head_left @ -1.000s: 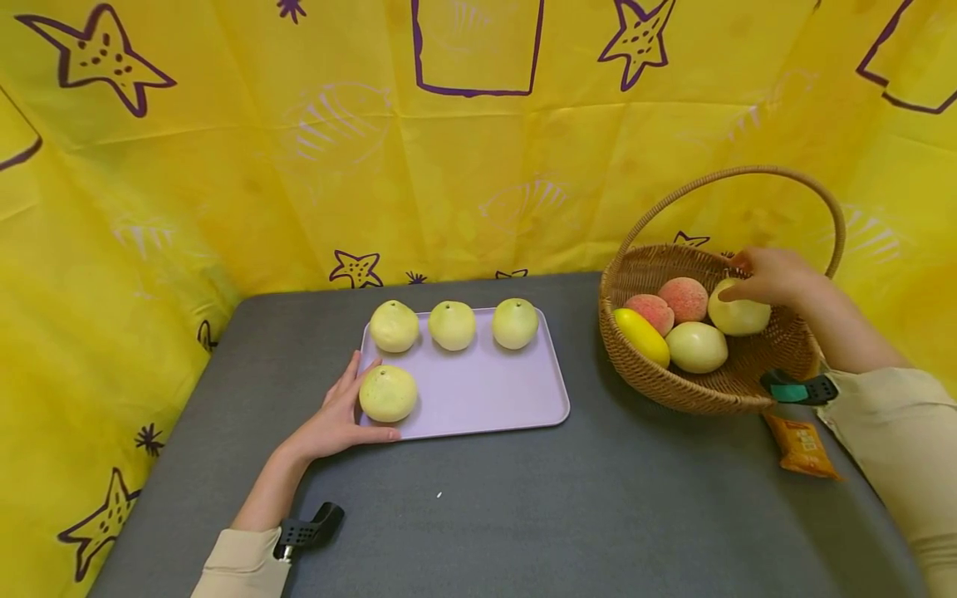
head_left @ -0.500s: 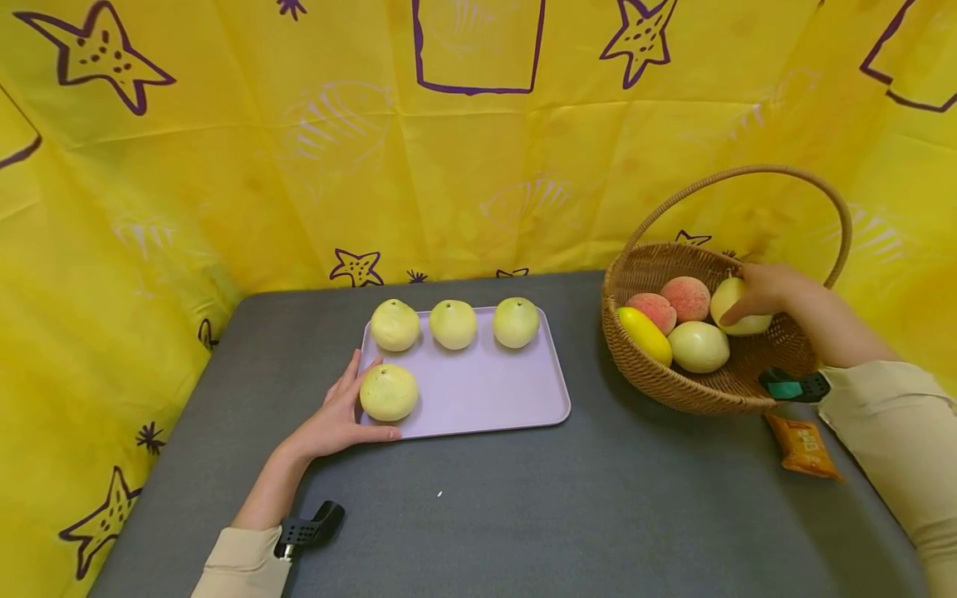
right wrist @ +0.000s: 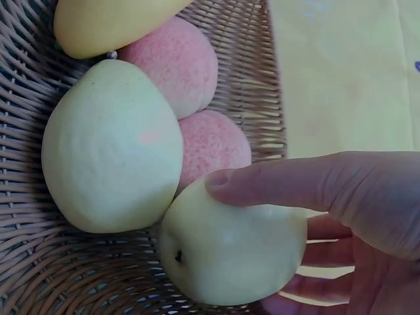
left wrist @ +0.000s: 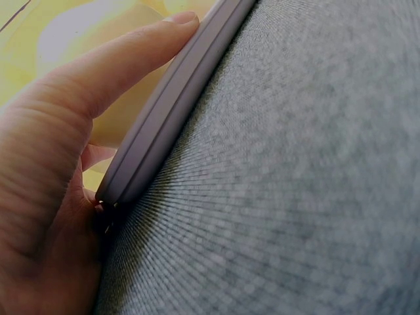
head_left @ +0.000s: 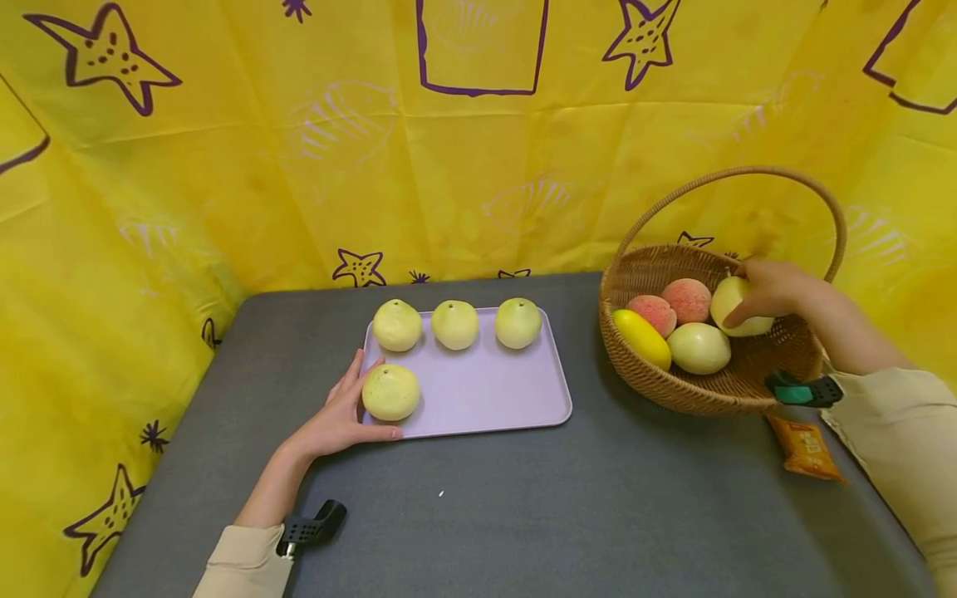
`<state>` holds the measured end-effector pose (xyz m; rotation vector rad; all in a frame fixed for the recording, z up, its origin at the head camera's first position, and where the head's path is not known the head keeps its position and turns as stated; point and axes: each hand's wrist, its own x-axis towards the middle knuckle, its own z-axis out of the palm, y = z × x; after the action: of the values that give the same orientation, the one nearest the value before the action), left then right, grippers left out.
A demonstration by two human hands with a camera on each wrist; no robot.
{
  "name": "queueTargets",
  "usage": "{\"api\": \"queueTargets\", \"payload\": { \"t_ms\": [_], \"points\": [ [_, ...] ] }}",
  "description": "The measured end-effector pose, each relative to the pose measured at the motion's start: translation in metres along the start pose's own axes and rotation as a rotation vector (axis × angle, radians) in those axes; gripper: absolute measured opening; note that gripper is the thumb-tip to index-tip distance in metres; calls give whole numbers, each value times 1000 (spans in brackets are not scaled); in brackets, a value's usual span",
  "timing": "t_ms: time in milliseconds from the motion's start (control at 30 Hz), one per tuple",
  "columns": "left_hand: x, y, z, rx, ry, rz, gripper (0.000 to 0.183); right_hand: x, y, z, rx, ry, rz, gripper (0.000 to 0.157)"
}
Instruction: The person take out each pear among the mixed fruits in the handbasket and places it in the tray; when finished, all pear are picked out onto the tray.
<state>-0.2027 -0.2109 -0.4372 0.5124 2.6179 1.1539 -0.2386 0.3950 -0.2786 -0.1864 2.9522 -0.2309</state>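
At the right, my right hand (head_left: 773,291) grips a pale yellow-green round fruit (right wrist: 230,252) inside the wicker basket (head_left: 673,394). Its thumb lies over the fruit, with the fingers partly hidden behind. Beside this fruit are an oval pale green fruit (right wrist: 111,147), two fuzzy peaches (head_left: 686,299) and a smooth yellow fruit (head_left: 643,339). My left hand (head_left: 336,419) rests on the near-left corner of a lilac tray (head_left: 486,386), thumb straight along its rim (left wrist: 164,111). Several pale yellow round fruits (head_left: 456,324) stand on the tray; one fruit (head_left: 391,393) is close to the left hand.
An orange snack packet (head_left: 806,448) lies in front of the basket. The basket's tall arched handle (head_left: 736,173) rises above the right hand. A yellow patterned cloth (head_left: 463,183) hangs behind the grey tabletop (head_left: 523,507).
My right hand has lowered around the pale yellow-green fruit in the basket, its thumb and fingers closing on it. The left hand and tray stay put.
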Motion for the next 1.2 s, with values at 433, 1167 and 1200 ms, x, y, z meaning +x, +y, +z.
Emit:
{"api": "queueTargets", "payload": {
  "t_ms": [433, 1167, 1200],
  "points": [
    [-2, -1, -1, 6, 2, -8, 115, -17, -19, -4, 25, 65, 9, 91],
    [1, -2, 0, 1, -4, -5, 115, -45, -69, 9, 112, 180, -108, 93],
    [1, -2, 0, 2, -3, -3, 115, -46, -71, 10, 110, 185, -120, 93]
  ]
}}
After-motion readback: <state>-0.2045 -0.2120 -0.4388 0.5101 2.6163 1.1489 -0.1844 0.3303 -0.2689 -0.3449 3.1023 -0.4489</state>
